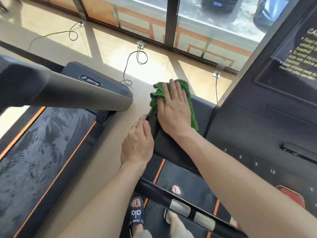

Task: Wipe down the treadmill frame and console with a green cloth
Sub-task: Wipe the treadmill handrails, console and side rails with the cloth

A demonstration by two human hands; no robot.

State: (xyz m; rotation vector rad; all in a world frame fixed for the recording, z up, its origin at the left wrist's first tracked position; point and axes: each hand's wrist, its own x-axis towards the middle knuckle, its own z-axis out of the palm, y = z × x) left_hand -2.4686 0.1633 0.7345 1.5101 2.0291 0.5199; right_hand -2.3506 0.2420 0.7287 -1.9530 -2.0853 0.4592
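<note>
A crumpled green cloth (157, 93) lies on the dark upright frame arm (166, 145) of the treadmill, left of the console (267, 121). My right hand (173, 109) presses flat on the cloth, fingers spread and pointing away from me. My left hand (137, 143) grips the left edge of the same frame arm, just below the cloth, with a ring on one finger. The console rises at the right with white warning text and number keys.
A second treadmill (51, 134) with an orange-edged belt and grey arm stands at the left. Power cables (135, 66) trail over the tiled floor to sockets below the window. A handlebar with metal sensor plates (188, 210) crosses below, above my sandalled feet.
</note>
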